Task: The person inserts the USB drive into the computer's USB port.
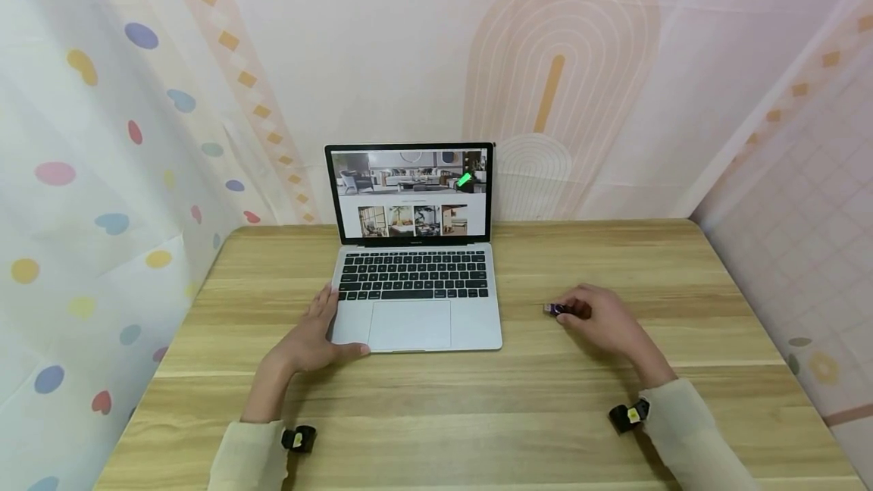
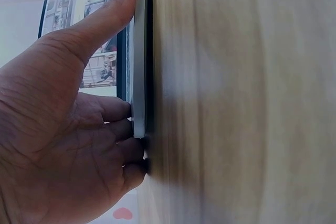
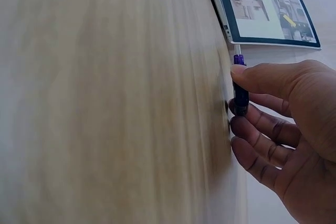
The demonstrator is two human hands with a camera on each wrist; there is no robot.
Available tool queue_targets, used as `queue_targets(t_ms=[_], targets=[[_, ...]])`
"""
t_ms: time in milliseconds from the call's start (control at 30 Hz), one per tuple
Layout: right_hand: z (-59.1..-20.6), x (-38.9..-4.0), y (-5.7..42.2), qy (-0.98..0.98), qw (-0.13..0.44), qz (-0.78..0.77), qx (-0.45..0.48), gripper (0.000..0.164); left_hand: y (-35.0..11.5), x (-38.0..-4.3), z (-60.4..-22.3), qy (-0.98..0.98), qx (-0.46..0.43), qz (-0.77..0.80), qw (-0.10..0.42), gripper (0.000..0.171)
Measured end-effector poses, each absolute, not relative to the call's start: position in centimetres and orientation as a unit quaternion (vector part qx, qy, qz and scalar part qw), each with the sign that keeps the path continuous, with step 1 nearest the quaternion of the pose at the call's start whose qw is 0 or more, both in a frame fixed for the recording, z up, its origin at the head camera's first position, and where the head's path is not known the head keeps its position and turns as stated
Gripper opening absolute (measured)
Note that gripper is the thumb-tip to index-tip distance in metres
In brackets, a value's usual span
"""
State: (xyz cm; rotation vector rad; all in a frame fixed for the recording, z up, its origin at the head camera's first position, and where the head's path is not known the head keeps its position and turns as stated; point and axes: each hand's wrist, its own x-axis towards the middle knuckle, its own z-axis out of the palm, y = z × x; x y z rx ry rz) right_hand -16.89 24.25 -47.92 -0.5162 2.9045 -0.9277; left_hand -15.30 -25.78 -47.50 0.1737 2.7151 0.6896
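Observation:
An open silver laptop [image 1: 409, 323] stands on the wooden table, its screen [image 1: 411, 195] lit with a page of room pictures. My left hand [image 1: 312, 337] holds its front left corner. The thumb lies along the front edge, and the fingers bend against the left side, as the left wrist view also shows. To the right of the laptop and apart from it, my right hand [image 1: 603, 318] pinches a purple USB flash drive [image 3: 240, 87] between thumb and fingers, low over the table. The drive's metal plug [image 3: 237, 50] points towards the laptop.
The wooden table [image 1: 436, 415] ends at a patterned cloth [image 1: 382, 59] behind the laptop. More cloth hangs at the left and right sides. A small black camera [image 1: 298, 439] is strapped at the left wrist, another [image 1: 627, 417] at the right.

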Motion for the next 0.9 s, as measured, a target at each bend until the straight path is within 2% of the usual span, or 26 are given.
queue_targets(t_ms=[900], targets=[[-48.1,-18.7,22.6,0.935,0.018,-0.314,-0.166,0.018,-25.7,-15.4,-47.5,0.952,0.06,0.248,0.167,0.132]])
